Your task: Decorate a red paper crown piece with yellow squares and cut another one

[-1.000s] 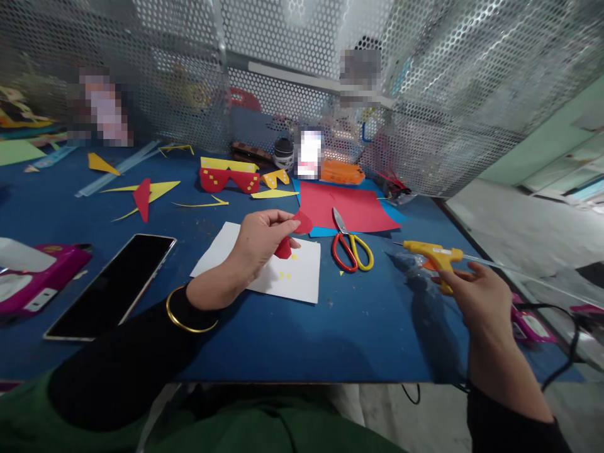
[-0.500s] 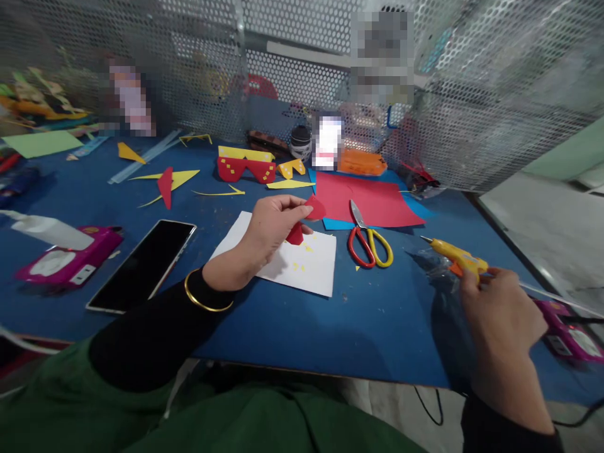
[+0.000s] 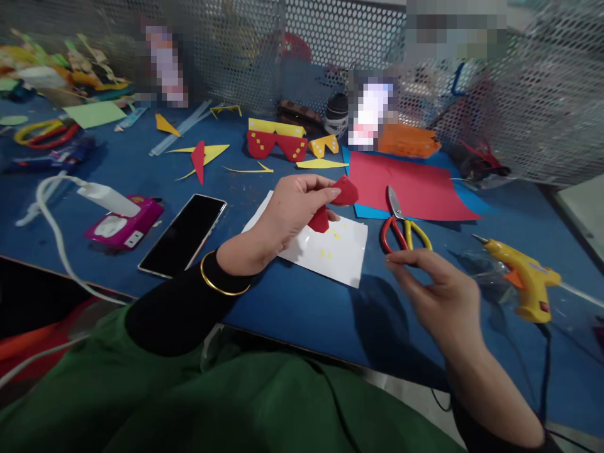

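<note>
My left hand is closed in a pinch on a red paper cutout, held over a white sheet of paper with small yellow bits on it. A lower lobe of the cutout shows below the fingers; its middle is hidden by them. My right hand hovers over the blue table, thumb and forefinger pressed together, and I see nothing between them. Just beyond those fingertips lie scissors with one red and one yellow handle. To the right of that hand rests a yellow glue gun, untouched.
Red paper lies over blue paper behind the scissors. Red paper glasses with yellow squares stand at the back. A phone and a magenta power socket with a white plug are on the left. Metal mesh closes off the rear.
My right hand has let go of the glue gun and moved left, toward the scissors. My left hand keeps its hold on the red cutout. The camera view has shifted right.
</note>
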Motion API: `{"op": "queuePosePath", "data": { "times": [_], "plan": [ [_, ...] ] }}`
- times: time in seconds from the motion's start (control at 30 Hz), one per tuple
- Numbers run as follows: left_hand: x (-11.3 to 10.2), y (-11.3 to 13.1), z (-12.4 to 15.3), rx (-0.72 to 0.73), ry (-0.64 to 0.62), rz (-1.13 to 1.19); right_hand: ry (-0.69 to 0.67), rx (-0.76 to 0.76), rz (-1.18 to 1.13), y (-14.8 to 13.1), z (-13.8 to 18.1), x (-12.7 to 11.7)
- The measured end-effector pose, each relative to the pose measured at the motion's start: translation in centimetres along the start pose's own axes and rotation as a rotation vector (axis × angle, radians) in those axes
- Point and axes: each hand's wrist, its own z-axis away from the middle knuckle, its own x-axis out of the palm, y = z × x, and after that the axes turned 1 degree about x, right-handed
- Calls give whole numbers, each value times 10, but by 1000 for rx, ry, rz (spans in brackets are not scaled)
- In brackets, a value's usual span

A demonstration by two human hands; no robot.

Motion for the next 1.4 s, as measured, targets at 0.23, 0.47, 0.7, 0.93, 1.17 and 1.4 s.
{"op": "queuePosePath", "data": {
  "times": [0.23, 0.47, 0.7, 0.93, 1.17, 1.4],
  "plan": [
    [-15, -3, 17, -82, 21, -56, -328, -2, -67, -21, -28, 47],
    [-25, -9, 19, -154, 88, -8, -375, 38, 0, -27, -39, 69],
    [-27, -3, 22, -179, 63, 15, -399, 75, 58, -32, -41, 82],
    [-26, -4, 23, -176, 59, 23, -418, 74, 110, -31, -39, 86],
    [-27, -5, 23, -159, 74, 44, -401, 62, 120, -31, -37, 87],
    [-29, -7, 21, -152, 104, 74, -390, 109, 15, -30, -37, 85]
  ]
}}
